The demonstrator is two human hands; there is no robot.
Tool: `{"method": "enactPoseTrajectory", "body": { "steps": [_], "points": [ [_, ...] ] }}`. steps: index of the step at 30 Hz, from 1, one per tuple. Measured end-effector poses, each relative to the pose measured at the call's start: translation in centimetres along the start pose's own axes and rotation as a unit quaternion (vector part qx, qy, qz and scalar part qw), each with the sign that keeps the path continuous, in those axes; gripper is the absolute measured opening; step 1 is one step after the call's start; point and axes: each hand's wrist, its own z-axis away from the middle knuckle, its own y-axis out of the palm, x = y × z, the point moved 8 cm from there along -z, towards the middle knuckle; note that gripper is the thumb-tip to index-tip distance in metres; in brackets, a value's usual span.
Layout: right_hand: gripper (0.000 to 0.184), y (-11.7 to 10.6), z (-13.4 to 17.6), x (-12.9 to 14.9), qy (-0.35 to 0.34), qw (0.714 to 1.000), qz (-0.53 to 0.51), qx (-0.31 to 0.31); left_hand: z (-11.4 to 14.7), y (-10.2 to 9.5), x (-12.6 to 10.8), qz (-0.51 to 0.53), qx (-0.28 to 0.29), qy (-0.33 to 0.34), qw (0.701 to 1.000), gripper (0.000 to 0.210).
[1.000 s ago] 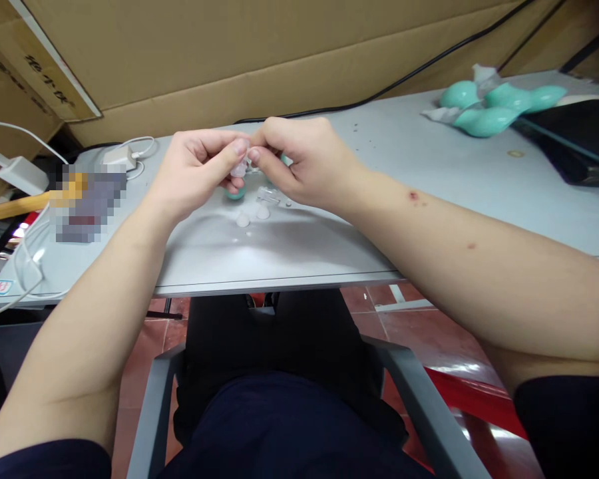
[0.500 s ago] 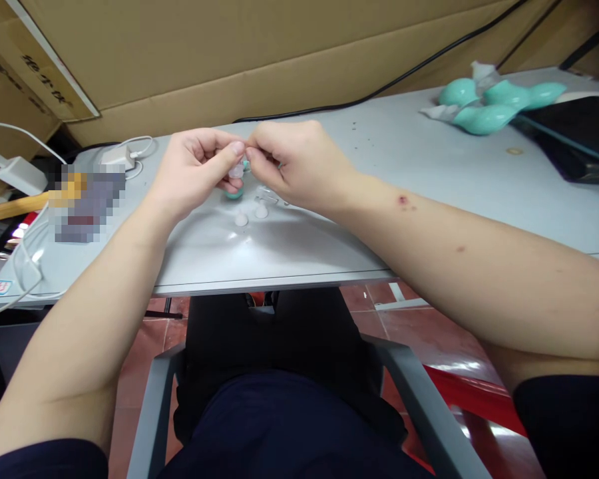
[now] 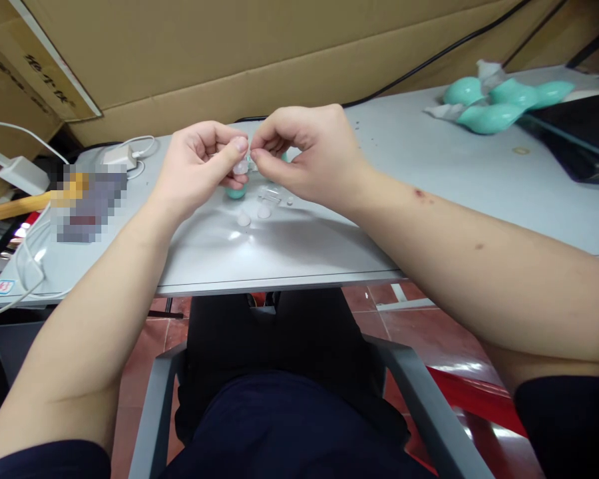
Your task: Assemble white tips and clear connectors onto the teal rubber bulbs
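My left hand [image 3: 192, 166] is closed, with a small translucent white piece [image 3: 240, 167] pinched between thumb and fingers. Thumb and forefinger of my right hand [image 3: 314, 154] come together right beside it; what they grip, if anything, is too small to make out. Below the left fingers a rounded teal thing [image 3: 236, 192] partly shows. On the table lie two small whitish cone-like pieces, one to the left [image 3: 243, 219] and one to the right [image 3: 264, 211]. Behind them is a clear plastic piece [image 3: 270, 194], with a tiny clear bit [image 3: 290, 201] beside it.
Several glossy teal rounded shapes with torn whitish wrapping [image 3: 496, 103] lie at the back right, beside a dark flat object [image 3: 579, 140]. White chargers [image 3: 120, 157] and cables are on the left. A cardboard wall [image 3: 229, 53] rises behind the grey table [image 3: 299, 256].
My right hand has risen slightly and shifted right, its fingers drawing a little away from the left fingertips. The clear plastic piece shows more fully. My left hand still pinches the white piece.
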Motion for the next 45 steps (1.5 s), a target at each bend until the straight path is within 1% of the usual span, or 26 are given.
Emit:
{"method": "enactPoseTrajectory", "body": {
  "steps": [3, 8, 10, 12, 15, 18, 20, 21, 25, 30, 34, 37, 40, 43, 45],
  "points": [
    [0.024, 0.1, -0.1, -0.6, 0.008, 1.0, 0.007, 0.013, 0.2, 0.1, -0.1, -0.001, 0.006, -0.01, 1.0, 0.035],
    [0.019, 0.5, -0.2, -0.7, -0.035, 0.995, 0.071, 0.052, 0.2, 0.5, -0.2, 0.0, 0.023, -0.014, 1.0, 0.048],
    [0.017, 0.6, -0.1, -0.8, -0.04, 0.993, 0.092, 0.064, 0.2, 0.5, -0.2, 0.008, 0.028, -0.013, 0.999, 0.047],
    [0.016, 0.8, 0.0, -1.0, -0.032, 0.991, 0.105, 0.072, 0.2, 0.6, -0.1, 0.021, 0.032, -0.021, 0.999, 0.041],
    [0.019, 1.2, 0.0, -1.1, -0.018, 0.99, 0.114, 0.084, 0.1, 0.5, 0.3, 0.029, 0.031, -0.044, 0.998, 0.034],
    [0.033, 1.6, -0.2, -1.2, 0.011, 0.986, 0.132, 0.102, 0.0, 0.4, 0.7, 0.031, 0.029, -0.056, 0.998, 0.03],
    [0.042, 1.8, -0.4, -1.1, 0.036, 0.982, 0.149, 0.111, -0.1, 0.5, 0.7, 0.038, 0.032, -0.046, 0.998, 0.031],
    [0.044, 1.7, -0.4, -1.0, 0.042, 0.98, 0.155, 0.114, -0.1, 0.5, 0.6, 0.041, 0.036, -0.038, 0.998, 0.031],
    [0.041, 1.5, -0.5, -0.3, 0.041, 0.98, 0.161, 0.113, 0.1, 0.7, -0.1, 0.04, 0.049, -0.017, 0.998, 0.03],
    [0.038, 1.4, -0.4, -0.5, 0.062, 0.979, 0.155, 0.119, 0.4, 0.8, -0.8, 0.026, 0.055, -0.03, 0.998, 0.034],
    [0.038, 1.4, -0.4, -0.4, 0.048, 0.988, 0.103, 0.103, 0.4, 0.6, -0.6, 0.013, 0.042, -0.037, 0.998, 0.033],
    [0.029, 1.1, -0.3, -0.3, 0.028, 0.996, 0.036, 0.075, 0.2, 0.3, -0.3, 0.014, 0.032, -0.028, 0.999, 0.033],
    [0.023, 0.6, -0.2, -0.3, 0.014, 0.999, 0.005, 0.044, 0.1, 0.0, -0.1, 0.02, 0.02, -0.033, 0.999, 0.031],
    [0.021, 0.2, -0.1, -0.6, 0.03, 0.999, 0.001, 0.016, 0.2, -0.2, -0.2, 0.024, 0.013, -0.033, 0.999, 0.036],
    [0.023, 0.1, 0.0, -0.8, 0.045, 0.999, -0.002, 0.01, 0.2, -0.2, -0.2, 0.025, 0.014, -0.023, 0.999, 0.042]
  ]
}}
